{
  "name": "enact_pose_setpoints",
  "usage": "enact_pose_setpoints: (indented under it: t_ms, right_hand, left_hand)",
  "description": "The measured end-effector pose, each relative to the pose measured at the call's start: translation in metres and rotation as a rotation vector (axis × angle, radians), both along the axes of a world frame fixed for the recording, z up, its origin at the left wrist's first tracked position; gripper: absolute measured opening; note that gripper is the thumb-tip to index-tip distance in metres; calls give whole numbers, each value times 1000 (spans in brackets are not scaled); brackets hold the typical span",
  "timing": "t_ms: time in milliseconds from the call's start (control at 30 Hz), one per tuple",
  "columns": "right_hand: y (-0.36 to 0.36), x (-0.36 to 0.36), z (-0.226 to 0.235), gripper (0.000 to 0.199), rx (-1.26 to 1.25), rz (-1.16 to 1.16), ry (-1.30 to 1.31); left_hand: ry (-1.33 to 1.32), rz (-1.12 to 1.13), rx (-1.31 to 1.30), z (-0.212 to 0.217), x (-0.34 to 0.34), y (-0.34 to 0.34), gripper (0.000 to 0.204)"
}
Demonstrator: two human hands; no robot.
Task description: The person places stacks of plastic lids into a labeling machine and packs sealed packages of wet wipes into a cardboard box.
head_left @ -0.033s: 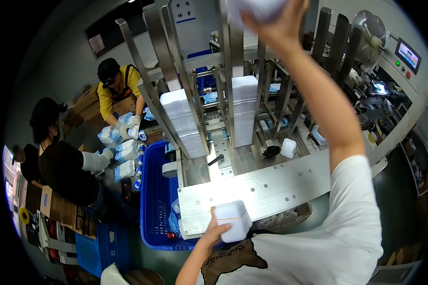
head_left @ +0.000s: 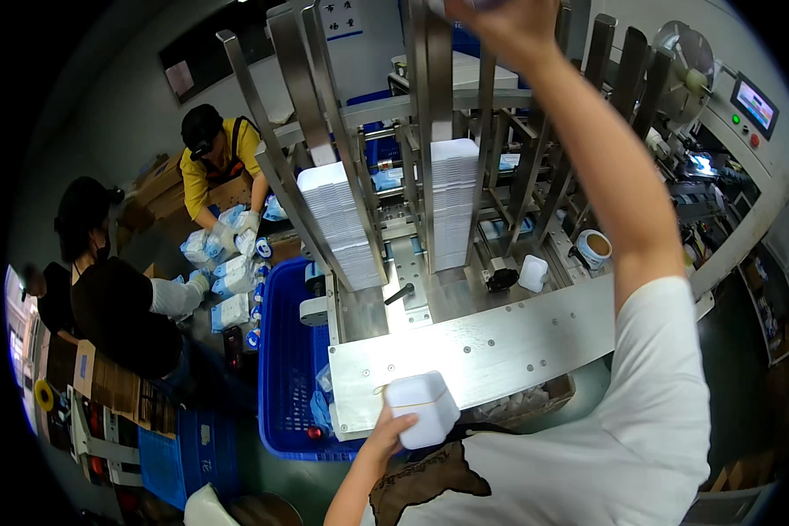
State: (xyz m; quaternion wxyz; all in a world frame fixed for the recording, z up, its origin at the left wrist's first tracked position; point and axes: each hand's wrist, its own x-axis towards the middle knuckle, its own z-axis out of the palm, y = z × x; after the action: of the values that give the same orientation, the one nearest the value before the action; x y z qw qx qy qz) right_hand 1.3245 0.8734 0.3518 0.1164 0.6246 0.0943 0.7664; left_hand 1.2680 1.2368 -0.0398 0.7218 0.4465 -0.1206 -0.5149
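Observation:
My left hand (head_left: 387,436) is closed around a stack of white plastic lids (head_left: 428,410) with a thin band round it, above the front of the metal plate (head_left: 473,351). My right hand (head_left: 515,33) is raised high at the top edge, gripping a white, ribbed stack (head_left: 480,3) that is mostly cut off there. Below it, between tall metal uprights, stands a column of nested white lids (head_left: 453,206). A second lid column (head_left: 340,230) leans in the guides to its left. One loose white lid (head_left: 532,273) lies behind the plate's right half.
A blue basket (head_left: 280,421) stands left of the machine. Two people, one in a yellow top (head_left: 193,184) and one in black (head_left: 118,298), handle blue-and-white packs (head_left: 232,311) at a table. A control screen (head_left: 754,105) is at right. A carton (head_left: 543,399) sits under the plate.
My right hand has risen slightly and shifted left, taking the white stack mostly out of the picture. My left hand and its lid stack have moved a little left.

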Motion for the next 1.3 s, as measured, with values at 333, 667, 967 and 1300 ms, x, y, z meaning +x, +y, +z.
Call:
enact_pose_setpoints:
  t_ms: [333, 667, 967, 1300]
  right_hand:
    - [-22, 30, 9, 119, -145, -826, 704]
    - [-19, 3, -112, 111, -104, -528, 841]
    - [-20, -38, -168, 90, 513, 33, 1344]
    - [131, -137, -292, 109, -313, 777, 1379]
  left_hand:
    - [167, 508, -59, -22, -25, 95, 85]
    - [-28, 460, -22, -7, -17, 94, 86]
    - [5, 403, -111, 5, -16, 58, 79]
    - [328, 132, -150, 53, -9, -46, 72]
